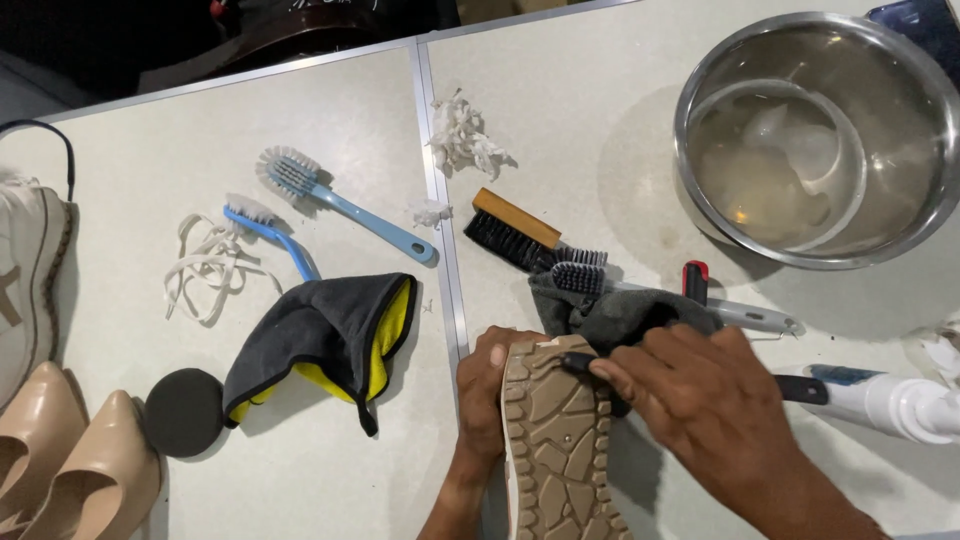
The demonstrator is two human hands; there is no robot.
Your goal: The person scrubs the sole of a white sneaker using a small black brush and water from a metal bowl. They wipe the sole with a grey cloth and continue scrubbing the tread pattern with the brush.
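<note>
While the left hand wraps around the side of an upturned shoe, its grip pressed against the upper's edge near the toe, the right hand closes its grip on a dark-handled tool and presses the tool's tip against the front of the sole. The shoe lies sole-up at the lower middle of the tabletop, toe pointing away from the person. Its sole is tan-brown rubber with a deep tread: blocky lugs along both edges and irregular, cracked-stone shapes down the middle, with a pale cream rim showing along the left edge and at the toe. A grey cloth sits bunched just beyond the toe, partly under the right hand.

Near that cloth lie a wooden-backed brush with black bristles, a small grey-bristled brush and a white-handled tool with a red part. A steel bowl holding cloudy water stands at the upper right, and a white spray bottle lies at the right edge. To the left are a grey-and-yellow cloth, two light blue brushes, a loose white shoelace, a round black sponge, a pair of beige high heels and a white sneaker.
</note>
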